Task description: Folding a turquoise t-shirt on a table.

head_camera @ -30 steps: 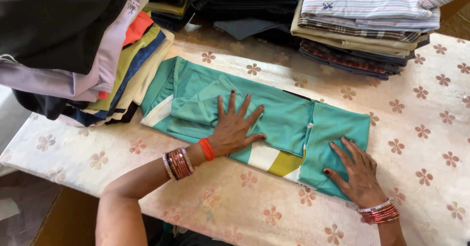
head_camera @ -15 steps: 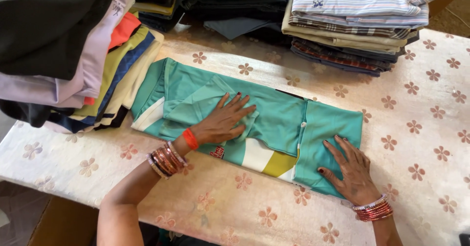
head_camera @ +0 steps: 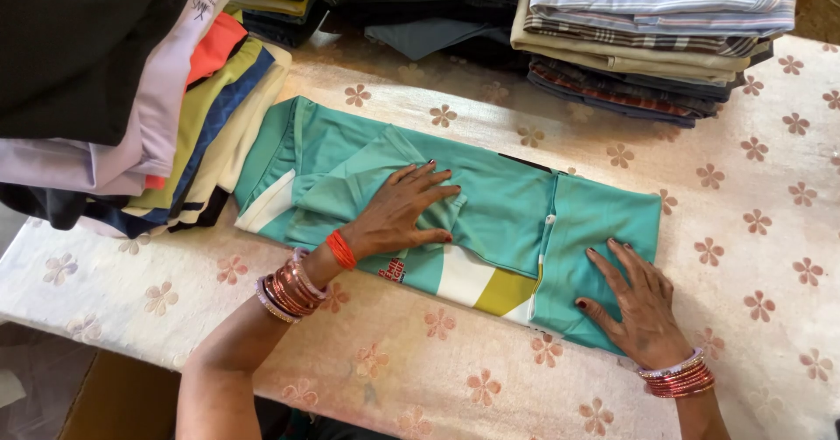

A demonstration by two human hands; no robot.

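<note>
Flowered table cover [head_camera: 770,195] bears teal shirt [head_camera: 516,204] under left hand [head_camera: 398,213], right hand [head_camera: 639,304].

Both hands flat, palms down.
Left hand [head_camera: 402,211] reaches forward with fingers spread; right hand [head_camera: 637,304] lies open, fingers splayed, both wrists bangled.

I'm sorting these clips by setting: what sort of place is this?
Probably a laundry or ironing spot, home or small shop. A teal shirt lies flat under both hands on a padded table with a floral cloth, with stacks of folded clothes at left and right.
</note>
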